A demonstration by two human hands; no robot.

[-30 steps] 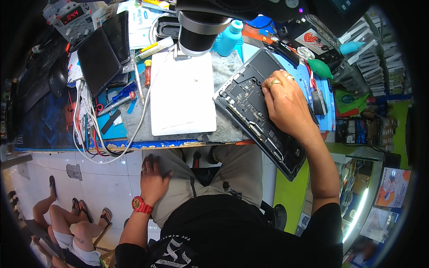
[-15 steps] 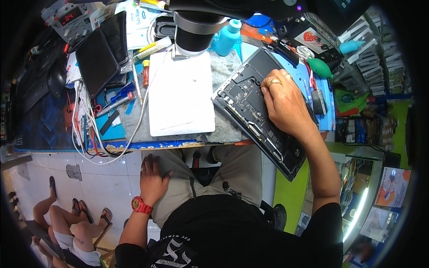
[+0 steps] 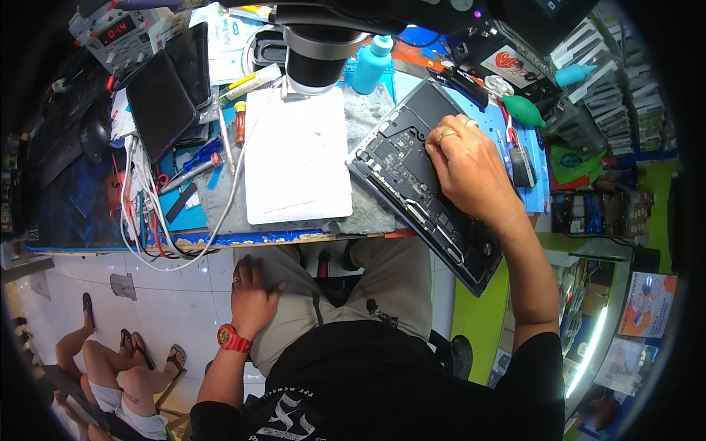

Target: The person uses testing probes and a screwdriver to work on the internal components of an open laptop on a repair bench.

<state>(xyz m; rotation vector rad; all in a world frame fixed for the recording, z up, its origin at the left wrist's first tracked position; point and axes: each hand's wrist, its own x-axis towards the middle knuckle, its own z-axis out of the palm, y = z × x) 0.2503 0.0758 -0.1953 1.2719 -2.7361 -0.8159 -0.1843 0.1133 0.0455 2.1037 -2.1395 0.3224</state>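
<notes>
An opened laptop base [image 3: 403, 167], dark grey with its circuit board and inner parts bare, lies slanted at the table's right, its near corner jutting past the front edge. Over its right half is my right hand [image 3: 469, 165], wearing rings. Its fingers are curled down and closed together against the laptop. Whatever the fingertips hold, if anything, is hidden beneath them. My left hand [image 3: 254, 298] lies on my left thigh, fingers spread and holding nothing, a red watch [image 3: 234, 338] on the wrist. Left of the laptop lies a white rectangular panel [image 3: 298, 162].
A microscope head [image 3: 312, 62] hangs over the panel. Further back stands a blue bottle [image 3: 372, 65]; a green air blower [image 3: 523, 111] lies right. Phones [image 3: 162, 103], cables [image 3: 126, 213] and screwdrivers [image 3: 240, 123] crowd the left, near a power supply [image 3: 118, 35]. Another person's legs [image 3: 110, 367] show lower left.
My right hand stays over the laptop with its fingers curled, almost unmoved. My left hand keeps its place on the thigh. The power supply's red display reads differently.
</notes>
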